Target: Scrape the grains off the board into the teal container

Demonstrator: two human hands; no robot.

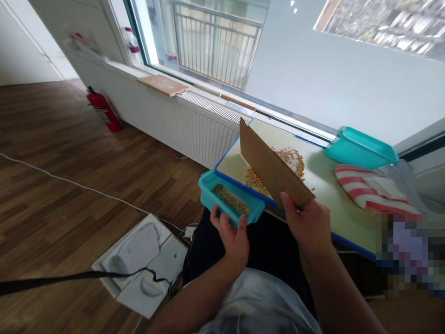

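Note:
My left hand (232,236) grips the near rim of a teal plastic tub (208,197), which sits just below the table's front edge. Small greenish grains (231,199) lie in the bottom of the tub. In my right hand (311,225) is a flat piece of brown cardboard (271,167), tilted on its edge across the tabletop. Yellow kernels (255,180) are heaped in front of the cardboard near the blue table edge. More loose kernels (292,157) spread behind it, partly hidden by the cardboard.
On the pale table (318,174) stand a second teal tub (365,148) and a red-and-white striped cloth (368,188) to the right. A radiator (205,132) runs under the window. A white box (146,264) and a cable (69,178) lie on the floor; a fire extinguisher (104,111) stands farther left.

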